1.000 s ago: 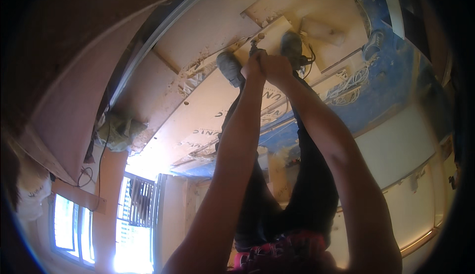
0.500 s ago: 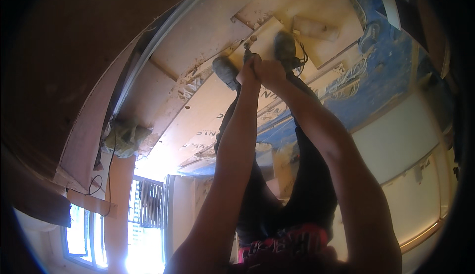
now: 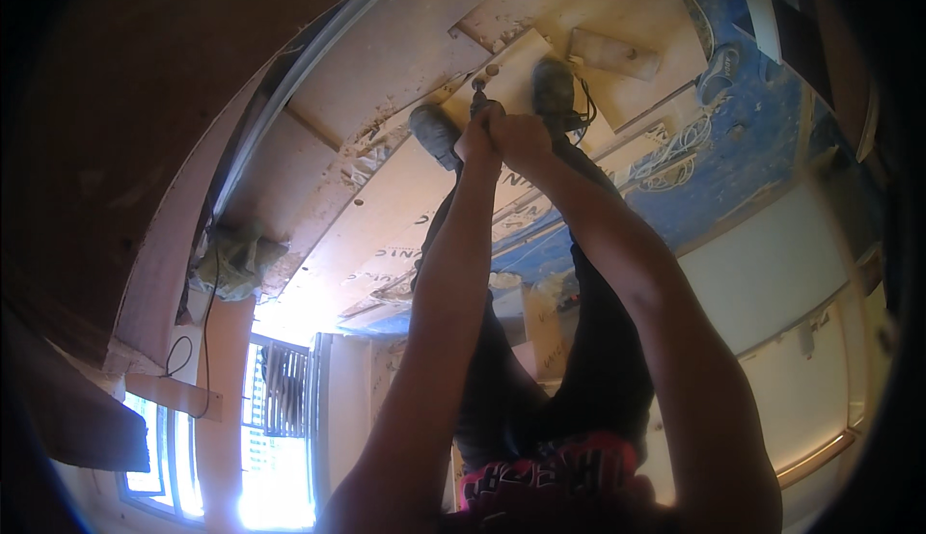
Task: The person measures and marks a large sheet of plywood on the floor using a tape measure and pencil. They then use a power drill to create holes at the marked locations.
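Both arms reach down between my shoes, where my hands close together round a dark power drill (image 3: 479, 103). My left hand (image 3: 475, 141) is wrapped on its left side, and my right hand (image 3: 521, 140) grips it from the right, so most of the body is hidden. The drill's front end points down at a long plywood board (image 3: 395, 216) on the floor. A round hole (image 3: 492, 70) shows in the board just beyond the tip. Whether the bit is inside the wood, I cannot tell.
My left shoe (image 3: 434, 132) and right shoe (image 3: 554, 87) stand on either side. A black cable (image 3: 586, 114) lies by the right one. A loose wood piece (image 3: 614, 54), coiled white cable (image 3: 666, 165) and another person's shoe (image 3: 719, 73) are to the right. A crumpled bag (image 3: 231, 262) sits left.
The view has shifted slightly. Both hands stay closed on the drill, whose tip remains at nearly the same place on the board near the hole.
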Available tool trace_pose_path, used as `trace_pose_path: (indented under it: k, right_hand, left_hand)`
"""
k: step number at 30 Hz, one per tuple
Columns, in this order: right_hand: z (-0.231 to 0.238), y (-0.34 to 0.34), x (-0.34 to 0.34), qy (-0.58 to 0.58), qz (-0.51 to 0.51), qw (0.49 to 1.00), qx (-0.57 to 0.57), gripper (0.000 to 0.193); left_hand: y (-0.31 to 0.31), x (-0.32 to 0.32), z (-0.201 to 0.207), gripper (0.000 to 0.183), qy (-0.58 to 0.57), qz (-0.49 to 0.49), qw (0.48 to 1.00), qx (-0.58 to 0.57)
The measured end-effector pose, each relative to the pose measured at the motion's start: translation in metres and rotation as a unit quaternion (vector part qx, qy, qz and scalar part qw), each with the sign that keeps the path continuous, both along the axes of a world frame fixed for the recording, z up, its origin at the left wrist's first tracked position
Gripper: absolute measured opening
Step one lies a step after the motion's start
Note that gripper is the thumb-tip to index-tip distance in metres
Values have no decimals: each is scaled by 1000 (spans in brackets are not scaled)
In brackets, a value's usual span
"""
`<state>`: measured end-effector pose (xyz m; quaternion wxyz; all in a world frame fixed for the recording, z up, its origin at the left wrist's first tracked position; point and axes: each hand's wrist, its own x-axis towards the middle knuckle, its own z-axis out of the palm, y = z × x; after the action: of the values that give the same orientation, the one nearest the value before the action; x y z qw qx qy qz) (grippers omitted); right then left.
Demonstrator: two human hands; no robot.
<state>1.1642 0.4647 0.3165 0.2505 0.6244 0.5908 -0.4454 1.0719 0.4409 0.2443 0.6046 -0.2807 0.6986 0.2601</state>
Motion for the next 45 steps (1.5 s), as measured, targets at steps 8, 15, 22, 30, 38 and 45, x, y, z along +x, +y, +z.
trace_pose_path:
  k: [8,15,22,30,38,45]
  right_hand:
    - [1,0,-2,1,-9,1000,6,33]
    - [-1,1,6,5,5,1000,8,28]
    - [0,1,4,5,-1,1000,9,28]
    - [-1,-1,7,-3,15,1000,20,28]
    - [-1,1,7,-1,18,1000,17,30]
    - [-4,3,10,6,35,999,9,32]
  left_hand:
    - [5,0,8,29,21,-10,1000,-8]
    - [-2,5,-2,28,25,-26,999,3]
    - [7,7,12,28,40,-43,998,-8]
    - [9,11,15,24,42,-33,999,-7]
    - [8,10,15,26,33,-16,999,-4]
    - [-7,7,-6,29,1,-4,1000,-10]
